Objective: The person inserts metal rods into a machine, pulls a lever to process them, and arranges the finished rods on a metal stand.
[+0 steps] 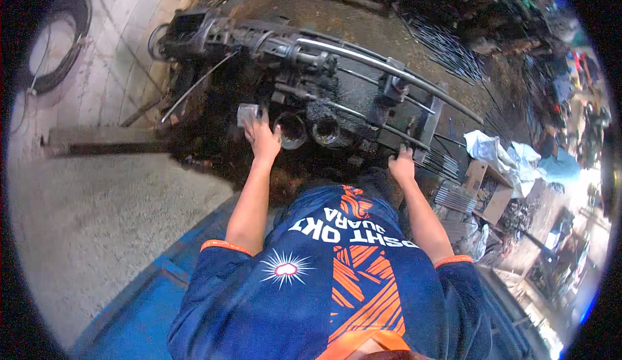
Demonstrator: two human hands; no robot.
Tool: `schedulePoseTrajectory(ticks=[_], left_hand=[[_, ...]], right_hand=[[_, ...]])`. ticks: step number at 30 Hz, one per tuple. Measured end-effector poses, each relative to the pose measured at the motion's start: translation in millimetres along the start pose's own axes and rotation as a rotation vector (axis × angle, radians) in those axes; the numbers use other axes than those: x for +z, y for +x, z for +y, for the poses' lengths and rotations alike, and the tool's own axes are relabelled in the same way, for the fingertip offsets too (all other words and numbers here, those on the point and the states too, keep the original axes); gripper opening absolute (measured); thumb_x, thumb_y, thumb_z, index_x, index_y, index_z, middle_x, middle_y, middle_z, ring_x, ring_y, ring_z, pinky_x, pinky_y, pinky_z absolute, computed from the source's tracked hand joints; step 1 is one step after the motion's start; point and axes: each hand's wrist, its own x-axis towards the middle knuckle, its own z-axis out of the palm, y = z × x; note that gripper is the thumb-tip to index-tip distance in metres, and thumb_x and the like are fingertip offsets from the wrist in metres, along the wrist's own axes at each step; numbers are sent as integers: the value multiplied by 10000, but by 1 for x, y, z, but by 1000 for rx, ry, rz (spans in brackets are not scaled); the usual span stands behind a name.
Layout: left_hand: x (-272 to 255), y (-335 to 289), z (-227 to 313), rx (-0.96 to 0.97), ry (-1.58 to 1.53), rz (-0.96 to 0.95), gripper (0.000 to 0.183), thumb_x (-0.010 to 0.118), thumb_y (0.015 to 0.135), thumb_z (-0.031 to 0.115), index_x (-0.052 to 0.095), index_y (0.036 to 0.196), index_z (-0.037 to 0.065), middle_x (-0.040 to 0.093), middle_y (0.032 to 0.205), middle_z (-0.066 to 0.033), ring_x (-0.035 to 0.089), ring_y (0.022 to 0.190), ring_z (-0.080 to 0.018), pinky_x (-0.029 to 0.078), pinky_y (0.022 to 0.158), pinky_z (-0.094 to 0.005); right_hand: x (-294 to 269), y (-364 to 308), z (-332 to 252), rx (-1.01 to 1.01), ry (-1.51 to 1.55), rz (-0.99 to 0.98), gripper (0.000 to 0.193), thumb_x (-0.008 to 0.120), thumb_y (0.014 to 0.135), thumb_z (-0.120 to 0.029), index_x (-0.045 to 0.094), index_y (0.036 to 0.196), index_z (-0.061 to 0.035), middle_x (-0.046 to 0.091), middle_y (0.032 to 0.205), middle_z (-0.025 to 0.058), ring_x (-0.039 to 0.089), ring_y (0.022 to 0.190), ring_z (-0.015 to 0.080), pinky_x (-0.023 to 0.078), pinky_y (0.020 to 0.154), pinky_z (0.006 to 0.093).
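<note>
A greasy dark machine (259, 42) with long shiny metal rods (363, 50) stretches across in front of me. At its near left side my left hand (262, 141) reaches in with fingers and thumb apart. A pale grey block-like piece (247, 114) is right beside those fingertips; whether they touch it is unclear. Just right of this hand sit two round, open-ended metal cylinders, the left one (291, 131) and the right one (326, 130). My right hand (403, 163) is at the machine's near right edge, its fingers bent, and what they grip is hidden.
Thin rods (444, 49) lie heaped on the floor beyond the machine. To the right are a rod bundle (439, 163), a cardboard box (489, 188) and a white sack (489, 152). A black coil (81, 20) hangs on the left wall. Blue surfaces (146, 314) flank me.
</note>
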Motion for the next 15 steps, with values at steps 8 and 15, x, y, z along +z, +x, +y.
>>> schedulePoseTrajectory(ticks=[8,15], left_hand=[[12,-48,-46,-398,-358,-209,631,657,820,147,368,1332,-82,502,1240,-328,479,1163,-476,427,945,-431],[28,-48,-37,-342,-666,-66,557,641,835,88,401,1323,-33,609,1077,-272,589,1033,-400,452,885,-422]], right_hand=[[-91,30,-103,-312,104,-174,379,590,837,-367,664,939,-10,644,938,267,621,896,425,491,828,476],[-177,132,-194,-764,140,504,209,617,836,-233,663,898,-39,652,851,185,629,790,379,502,697,425]])
